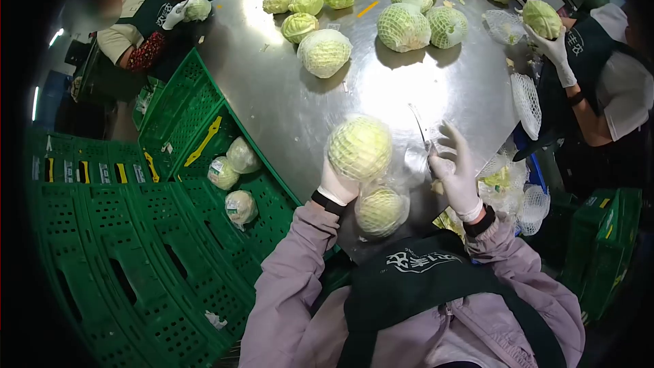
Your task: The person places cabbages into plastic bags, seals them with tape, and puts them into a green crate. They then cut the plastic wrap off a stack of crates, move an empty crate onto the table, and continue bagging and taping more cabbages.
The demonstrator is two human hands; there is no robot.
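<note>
My left hand (338, 182) grips a round green cabbage (360, 147) in a white foam net from below and the side, over the metal table. Close to my body, a second netted cabbage (382, 211) in clear plastic rests at the table edge. My right hand (458, 172) is raised with fingers spread, to the right of the cabbages. A knife (419, 125) lies right by its fingertips, blade pointing away from me; I see no grip around it. Clear plastic film (413, 162) sits between my hands. Both hands wear white gloves.
Several cabbages (306, 1) stand across the metal table (252, 68), some netted. Green crates (197, 105) flank its left, one holding wrapped cabbages (241, 207). Two co-workers hold cabbages, at upper left (146, 20) and right (579, 61). Trimmed leaves and nets (507, 187) fill a bin at right.
</note>
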